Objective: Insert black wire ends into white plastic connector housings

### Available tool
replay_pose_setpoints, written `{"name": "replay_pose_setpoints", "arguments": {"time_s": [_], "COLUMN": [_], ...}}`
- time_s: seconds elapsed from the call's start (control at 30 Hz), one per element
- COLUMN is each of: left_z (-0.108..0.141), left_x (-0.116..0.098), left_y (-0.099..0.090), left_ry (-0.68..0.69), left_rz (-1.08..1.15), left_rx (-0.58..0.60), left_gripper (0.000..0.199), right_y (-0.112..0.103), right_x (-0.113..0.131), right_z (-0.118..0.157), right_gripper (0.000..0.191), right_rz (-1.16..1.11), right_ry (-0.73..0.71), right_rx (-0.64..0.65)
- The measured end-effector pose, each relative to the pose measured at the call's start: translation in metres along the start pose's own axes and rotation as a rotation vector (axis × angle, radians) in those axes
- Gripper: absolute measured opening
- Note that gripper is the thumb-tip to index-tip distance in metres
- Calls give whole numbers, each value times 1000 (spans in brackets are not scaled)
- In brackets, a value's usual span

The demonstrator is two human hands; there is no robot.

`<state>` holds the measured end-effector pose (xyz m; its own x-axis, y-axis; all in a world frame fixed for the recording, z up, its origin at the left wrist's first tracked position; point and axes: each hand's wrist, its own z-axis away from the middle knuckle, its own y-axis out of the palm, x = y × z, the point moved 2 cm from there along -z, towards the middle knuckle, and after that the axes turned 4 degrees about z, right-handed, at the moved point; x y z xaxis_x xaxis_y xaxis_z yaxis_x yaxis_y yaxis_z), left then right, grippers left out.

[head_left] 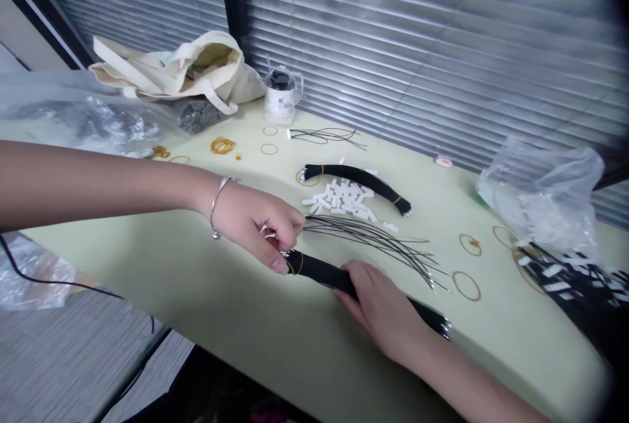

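Note:
A thick bundle of black wires (319, 270), tied near its left end with a yellow rubber band (295, 262), lies slantwise over the table. My right hand (381, 302) is wrapped round its middle. At the banded end is my left hand (263, 226), fingers curled and thumb beside the silvery wire tips; what it pinches, if anything, is hidden. Loose black wires (363, 234) fan out to the right from behind my left hand. Beyond them are a pile of small white connectors (341, 197) and a second banded black bundle (356, 176).
Rubber bands (223, 145) lie scattered on the green table (196, 292). A cloth bag (181, 73), a wrapped cup (280, 95) and thin wires (327, 135) are at the back. Rightward are a plastic bag (540, 187) and black wires with white connectors (574, 285).

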<state>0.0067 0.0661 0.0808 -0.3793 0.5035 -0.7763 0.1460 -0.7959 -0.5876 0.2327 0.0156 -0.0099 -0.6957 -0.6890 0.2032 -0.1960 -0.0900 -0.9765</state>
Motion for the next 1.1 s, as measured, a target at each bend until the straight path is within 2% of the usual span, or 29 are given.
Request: {"name": "replay_pose_setpoints", "arguments": {"time_s": [0.17, 0.23, 0.33, 0.4, 0.47, 0.53, 0.63, 0.7, 0.8, 0.87, 0.93, 1.0, 1.03, 1.1], "left_z": [1, 8, 28, 41, 49, 55, 61, 67, 78, 84, 85, 79, 72, 50], "left_x": [-1, 3, 12, 18, 25, 32, 48, 64, 87, 94, 90, 77, 66, 41], "left_y": [1, -6, -20, -24, -21, -15, -6, -3, -3, -6, -10, -12, -9, 2], "left_ry": [-4, 8, -19, -82, -175, -239, -250, -318, -422, -457, -476, -465, -435, -366], "left_rz": [192, 274, 317, 278, 212, 27, -444, -744, -964, -1011, -1026, -1015, -995, -937], "left_rx": [-49, -201, -554, -641, -613, -561, -479, -420, -346, -354, -429, -528, -567, -616], "left_gripper": [30, 37, 41, 40, 41, 43, 40, 35, 36, 41, 54, 60, 57, 49], "right_y": [-5, -7, -11, -12, -12, -11, -9, -10, -14, -18, -23, -27, -27, -27], "right_x": [-2, -9, -24, -31, -35, -36, -33, -29, -19, -13, -10, -11, -11, -12], "right_z": [6, 8, 10, 10, 9, 9, 8, 8, 10, 16, 27, 40, 46, 55], "right_gripper": [11, 14, 18, 20, 20, 20, 20, 19, 20, 32, 55, 76, 82, 77], "right_rz": [-110, -165, -241, -272, -273, -268, -244, -223, -137, -26, 90, 185, 218, 255], "right_ry": [86, 178, 319, 358, 353, 348, 354, 349, 203, 66, 0, -3, 4, 31], "right_rx": [85, 115, 59, 7, -12, -6, 20, 53, 119, 135, 104, 55, 38, 21]}}
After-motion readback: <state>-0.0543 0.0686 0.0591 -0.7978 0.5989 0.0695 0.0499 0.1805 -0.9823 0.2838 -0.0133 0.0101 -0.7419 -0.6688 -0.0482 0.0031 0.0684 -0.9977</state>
